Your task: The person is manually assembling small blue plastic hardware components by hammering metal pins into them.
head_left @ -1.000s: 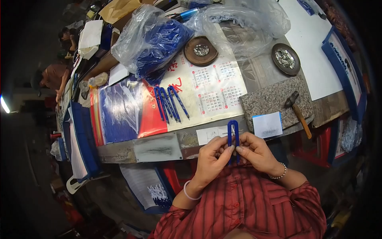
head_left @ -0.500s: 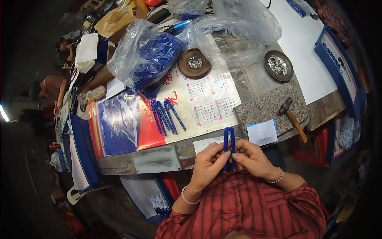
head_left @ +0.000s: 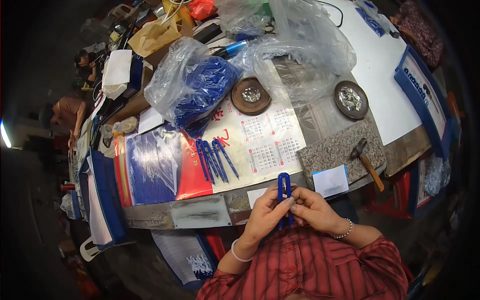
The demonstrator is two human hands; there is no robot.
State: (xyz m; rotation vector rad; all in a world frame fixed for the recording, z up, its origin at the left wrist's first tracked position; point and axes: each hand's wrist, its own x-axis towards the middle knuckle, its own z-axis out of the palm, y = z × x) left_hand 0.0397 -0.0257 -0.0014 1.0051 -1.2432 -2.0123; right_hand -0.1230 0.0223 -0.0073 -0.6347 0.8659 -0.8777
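Observation:
Both hands hold a narrow blue U-shaped plastic piece point(head_left: 281, 186) upright in front of the chest, its rounded end uppermost. My left hand point(head_left: 267, 212) pinches it from one side with thumb and fingers. From the other side, my right hand point(head_left: 314, 214) closes on it, the thumbs almost meeting over its legs. Something small and shiny shows between the legs; its kind I cannot make out. Several similar blue U-shaped pieces point(head_left: 212, 160) lie together on a printed calendar sheet point(head_left: 250, 172) at the table's left.
Two round dishes hold small metal parts: a brown dish point(head_left: 250, 107) and a dark dish point(head_left: 363, 110). A hammer point(head_left: 370, 165) rests on a granite slab point(head_left: 325, 150). Beyond stands a plastic bag of blue pieces point(head_left: 205, 90). Blue trays point(head_left: 107, 195) flank the table. Other people sit far left.
The view has tilted, so the table appears lower. Both hands keep the blue piece, and my right fingers have drawn in closer around it.

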